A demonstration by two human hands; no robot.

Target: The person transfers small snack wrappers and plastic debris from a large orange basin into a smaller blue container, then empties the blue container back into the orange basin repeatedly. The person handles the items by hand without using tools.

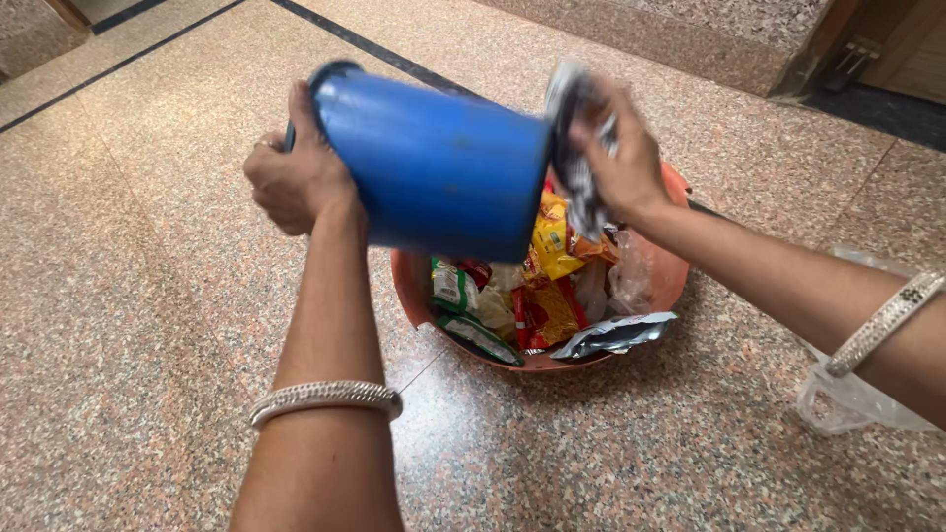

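Item: blue bin [434, 167], plastic, cylindrical, held in the air and tipped on its side, long axis running roughly from 10 o'clock to 4 o'clock, base toward the left hand, mouth toward the right and hanging over the tub. Left hand [296, 177]: closed round the base end at the 9 o'clock side of the bin, fingers curled over the rim, a ring visible; silver bangle [325, 399] on that forearm. Right hand [616, 163]: at the 3 o'clock end of the bin, at its mouth, fingers pinched shut on a crumpled black-and-white wrapper [576, 148]; blur hides whether the hand also touches the bin's lip. A second bangle [887, 320] sits on the right wrist. Both hands lie at opposite ends of the bin's axis; the left carries it, the right is nearer the mouth. Directly below, at 6 o'clock from the mouth: orange tub [675, 281], round, resting on the floor, part-filled with snack packets [552, 286] in yellow, red and green, and a silver foil pouch [616, 335] draped over its near rim. Floor [148, 325]: polished speckled stone with dark inlaid lines. At 3 o'clock from the tub, well apart, a clear plastic bag [847, 399] lies on the floor, partly behind the right forearm.
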